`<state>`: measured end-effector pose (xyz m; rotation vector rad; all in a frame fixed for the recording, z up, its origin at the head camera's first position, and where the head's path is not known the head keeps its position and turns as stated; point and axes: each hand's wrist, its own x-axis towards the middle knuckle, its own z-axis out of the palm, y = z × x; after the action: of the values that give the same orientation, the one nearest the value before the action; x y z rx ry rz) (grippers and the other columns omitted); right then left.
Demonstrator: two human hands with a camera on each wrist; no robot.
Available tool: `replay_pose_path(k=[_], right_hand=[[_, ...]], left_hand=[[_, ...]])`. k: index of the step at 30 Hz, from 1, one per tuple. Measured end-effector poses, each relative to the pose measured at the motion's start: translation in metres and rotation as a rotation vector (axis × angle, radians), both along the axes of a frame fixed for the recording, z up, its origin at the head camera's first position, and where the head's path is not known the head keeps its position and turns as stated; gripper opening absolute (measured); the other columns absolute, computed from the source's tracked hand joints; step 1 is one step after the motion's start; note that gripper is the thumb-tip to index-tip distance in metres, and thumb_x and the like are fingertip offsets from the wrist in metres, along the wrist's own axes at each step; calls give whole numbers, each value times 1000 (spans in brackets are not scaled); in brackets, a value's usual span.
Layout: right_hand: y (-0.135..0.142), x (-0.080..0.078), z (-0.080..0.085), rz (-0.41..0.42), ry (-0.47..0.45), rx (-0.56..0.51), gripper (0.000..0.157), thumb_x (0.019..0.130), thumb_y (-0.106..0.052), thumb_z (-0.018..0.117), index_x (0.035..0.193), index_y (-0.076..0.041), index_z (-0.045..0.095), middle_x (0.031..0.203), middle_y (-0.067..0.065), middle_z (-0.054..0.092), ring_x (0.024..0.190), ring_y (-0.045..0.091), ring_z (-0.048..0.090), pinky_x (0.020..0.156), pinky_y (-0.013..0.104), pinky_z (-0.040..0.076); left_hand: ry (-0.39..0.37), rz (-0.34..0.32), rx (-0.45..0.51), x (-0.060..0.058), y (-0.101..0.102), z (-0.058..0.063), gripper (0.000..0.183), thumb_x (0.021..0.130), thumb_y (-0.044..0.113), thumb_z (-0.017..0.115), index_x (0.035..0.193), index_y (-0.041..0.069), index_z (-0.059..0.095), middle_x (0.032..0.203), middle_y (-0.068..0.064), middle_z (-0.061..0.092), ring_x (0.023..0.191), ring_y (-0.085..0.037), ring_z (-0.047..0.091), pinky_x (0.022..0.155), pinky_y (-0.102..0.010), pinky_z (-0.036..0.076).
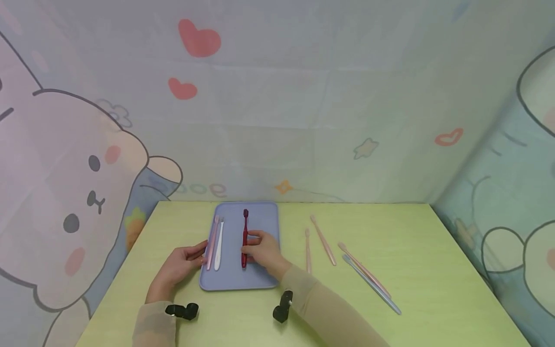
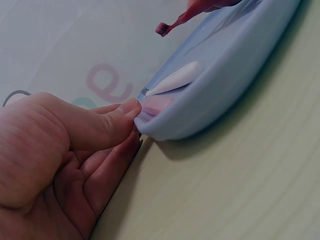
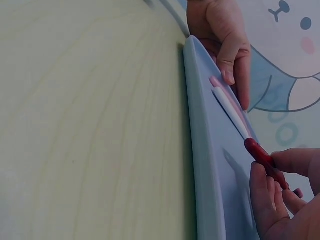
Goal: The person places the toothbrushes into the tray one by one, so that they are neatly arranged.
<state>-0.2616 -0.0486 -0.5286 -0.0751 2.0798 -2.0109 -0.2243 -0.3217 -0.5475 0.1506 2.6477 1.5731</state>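
A dark red toothbrush is pinched in my right hand, head pointing away from me, over the blue tray. Its shadow on the tray shows in the right wrist view, so it seems held a little above the surface. At the tray's left rim, my left hand grips the edge, thumb on top as the left wrist view shows. Inside the tray along that side lie a pink toothbrush and a white toothbrush, side by side.
Right of the tray, two pink toothbrushes lie apart on the light green table. Farther right, another pink toothbrush lies against a grey-blue toothbrush. A patterned cloth wall stands behind the table.
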Motion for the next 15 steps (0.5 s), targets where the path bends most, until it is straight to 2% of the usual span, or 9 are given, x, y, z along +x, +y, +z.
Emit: replay_pose_path(k=[6,11,15], right_hand=[[-7,0,1,-7,6,18,56,87,6,81,140,2,64,101,10,70,78,18,71,67,35,65],[-12,1,2,2,15,38,57,88,5,81,142,2,63,103,10,70,81,17,71,69,34,65],[-15,1,1,5,20,50,55,89,5,81,142,2,64,103,11,70,81,17,72,69,34,65]], left_hand=[[-1,1,-12,1,0,2,52,100,4,73,148,-6,57,146,-23,60,134,-36,61,108,-25,50],[-30,15,2,0,2,2,52,101,1,71,150,-5,56,149,-22,58,137,-37,59,110,-27,49],[-43,20,4,1,3,1,52,101,1,71,150,-4,56,148,-22,59,138,-37,58,116,-42,45]])
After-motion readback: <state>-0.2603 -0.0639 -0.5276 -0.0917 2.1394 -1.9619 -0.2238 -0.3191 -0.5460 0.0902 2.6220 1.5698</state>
